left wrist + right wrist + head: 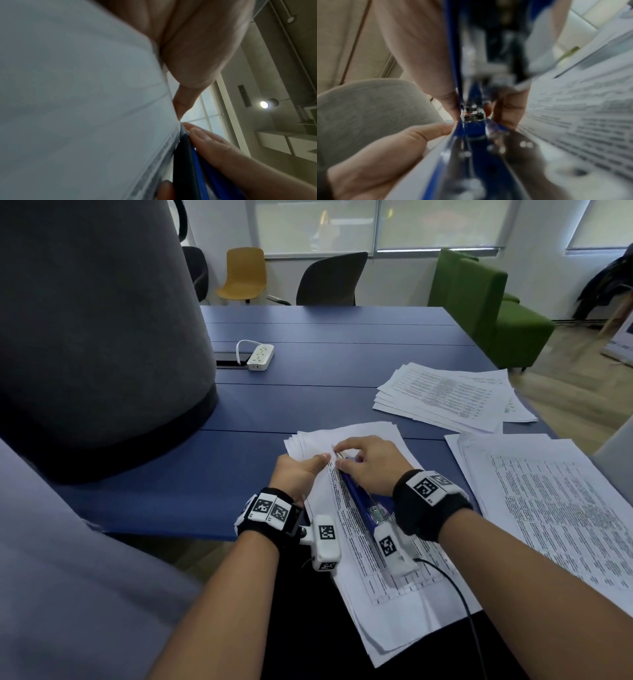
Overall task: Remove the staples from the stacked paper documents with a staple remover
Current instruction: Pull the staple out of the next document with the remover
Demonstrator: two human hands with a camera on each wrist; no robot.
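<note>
Two hands: you are working both at the top corner of the stapled document [359,508], which is lying on the blue table [308,344] in front of you.
Left hand [296,474]: you are pinching the sheets' edge, thumb on top.
Right hand [371,462]: your fingers are curling around the blue staple remover [356,491], its metal tip at the corner.
Other papers: two more stacks [445,395] are lying to your right.
</note>
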